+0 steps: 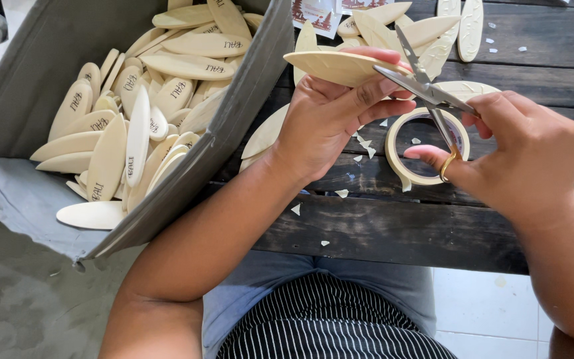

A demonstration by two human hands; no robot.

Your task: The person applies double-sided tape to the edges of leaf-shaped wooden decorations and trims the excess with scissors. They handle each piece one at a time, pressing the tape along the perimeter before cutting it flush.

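While scissors (425, 90) cut, right hand (533, 156) hides their handles — tape roll (403, 156) half-covered.

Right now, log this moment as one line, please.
left hand: holds leaf-shaped wooden piece | right hand: scissors at piece's tip | tape roll on dark table | grey box: more pieces

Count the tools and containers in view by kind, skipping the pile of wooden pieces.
Scissors, in the right hand: 1
Tape roll: 1
Grey box: 1
Wooden piece, in the left hand: 1
Total: 4
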